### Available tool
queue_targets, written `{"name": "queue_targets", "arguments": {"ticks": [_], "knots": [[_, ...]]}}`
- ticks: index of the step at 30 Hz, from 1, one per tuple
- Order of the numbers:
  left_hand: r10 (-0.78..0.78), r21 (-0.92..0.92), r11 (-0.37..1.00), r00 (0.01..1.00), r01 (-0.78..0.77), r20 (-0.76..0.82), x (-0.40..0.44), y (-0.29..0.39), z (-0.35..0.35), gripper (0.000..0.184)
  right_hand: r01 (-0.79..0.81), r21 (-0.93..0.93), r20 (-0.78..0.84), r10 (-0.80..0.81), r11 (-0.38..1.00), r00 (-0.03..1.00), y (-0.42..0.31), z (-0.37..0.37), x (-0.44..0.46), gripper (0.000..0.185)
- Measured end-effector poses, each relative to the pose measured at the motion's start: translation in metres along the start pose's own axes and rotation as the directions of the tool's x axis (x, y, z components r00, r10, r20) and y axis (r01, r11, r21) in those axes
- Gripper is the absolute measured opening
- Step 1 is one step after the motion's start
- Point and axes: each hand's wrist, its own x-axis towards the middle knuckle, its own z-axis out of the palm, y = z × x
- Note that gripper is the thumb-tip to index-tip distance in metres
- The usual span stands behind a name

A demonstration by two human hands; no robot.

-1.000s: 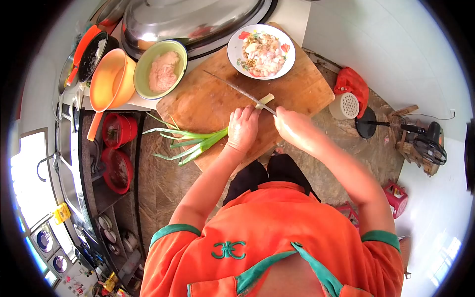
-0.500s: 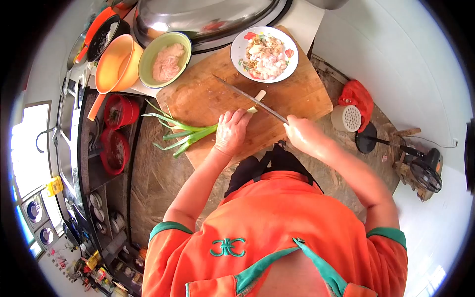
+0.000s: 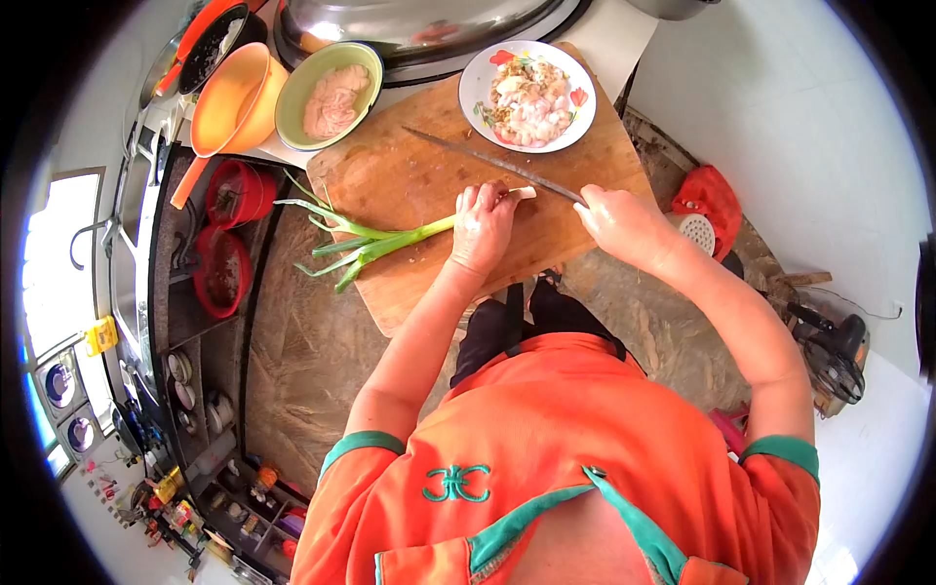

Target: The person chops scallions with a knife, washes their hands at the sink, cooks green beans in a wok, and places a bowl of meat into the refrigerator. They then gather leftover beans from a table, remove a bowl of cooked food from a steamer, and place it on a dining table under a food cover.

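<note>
On the wooden cutting board lies a green onion, its leaves toward the left and its white end toward the right. My left hand is closed around the stalk close to the white end. My right hand grips a long knife by its handle; the blade points up and left, just beyond the white end. A floral plate of chopped food stands at the board's upper right. Left of it is a green bowl with pale pink meat.
An orange strainer and a black pan stand at the upper left. A large metal lid is behind the board. Red basins sit on the shelf at left; a red bag and a fan are at right.
The view has shifted, so the board sits higher. My left hand stays on the green onion, now nearer its white end. The knife has moved from across the stalk to just beyond its end.
</note>
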Motion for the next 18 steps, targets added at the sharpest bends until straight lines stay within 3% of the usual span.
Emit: {"name": "queue_targets", "arguments": {"ticks": [6, 18], "knots": [[0.013, 0.007, 1.000, 1.000, -0.013, 0.023, -0.002, 0.000, 0.003, 0.015, 0.034, -0.031, 0.117, -0.030, 0.999, 0.993, 0.004, -0.005, -0.001, 0.024], [-0.014, 0.005, 1.000, 0.996, 0.014, 0.085, 0.000, -0.002, 0.007, 0.018, 0.017, -0.005, 0.166, -0.016, 1.000, 0.986, 0.012, 0.007, 0.013, 0.025]]}}
